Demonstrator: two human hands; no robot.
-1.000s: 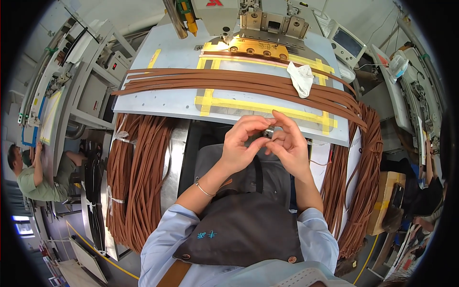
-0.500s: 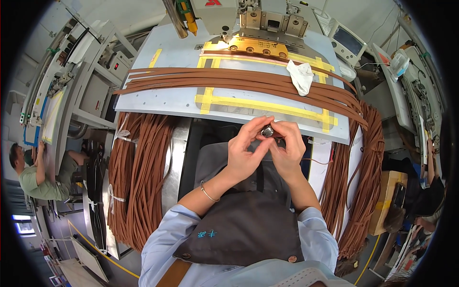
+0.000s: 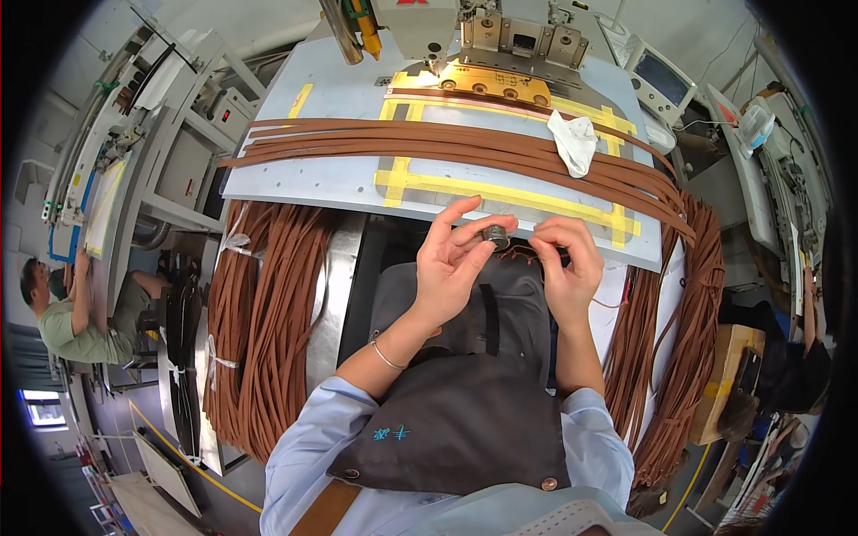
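Note:
My left hand [image 3: 445, 279] holds a small round metal bobbin case [image 3: 496, 236] between thumb and fingers, just off the near edge of the machine table. A thin reddish-brown thread [image 3: 521, 255] hangs in loops between my two hands. Fingers pinched together, my right hand [image 3: 572, 272] is a little to the right of the bobbin case, apart from it. It seems to hold the thread, though the grip point is too small to see clearly. Beyond both hands, brown flat straps [image 3: 429, 147] lie across the table.
A sewing machine head [image 3: 435, 54] with a lit needle area and a brass-coloured clamp plate [image 3: 496, 85] stands behind the straps. White cloth [image 3: 574, 143] rests on them. Strap bundles [image 3: 268, 330] hang at both sides. A co-worker [image 3: 85, 313] sits far left.
My hands have drawn apart. The right hand has moved right, off the bobbin case, and loops of thread now show between them. The left hand still holds the case.

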